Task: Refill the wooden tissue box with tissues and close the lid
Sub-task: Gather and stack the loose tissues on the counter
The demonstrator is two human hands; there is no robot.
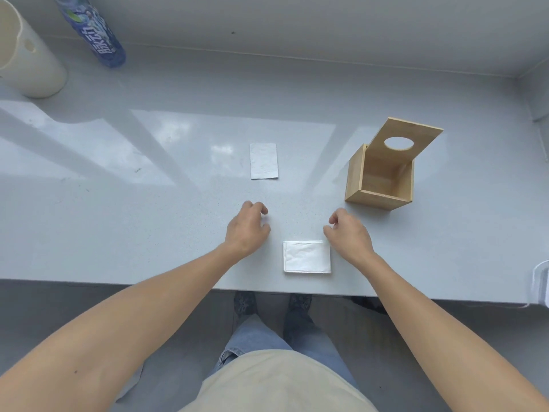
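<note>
A wooden tissue box (378,190) stands on the grey counter at the right. Its inside looks empty. Its lid (408,141), with an oval hole, is tipped up and back. One folded white tissue stack (307,257) lies near the counter's front edge. A second white tissue (263,161) lies farther back in the middle. My left hand (248,228) hovers left of the near stack with curled fingers and holds nothing. My right hand (349,233) is just right of that stack, fingers loosely curled, also holding nothing.
A cream cylindrical container (28,52) stands at the back left, with a blue labelled bottle (95,31) beside it. A wall runs along the counter's back and right. The counter's front edge (178,285) is close to my body.
</note>
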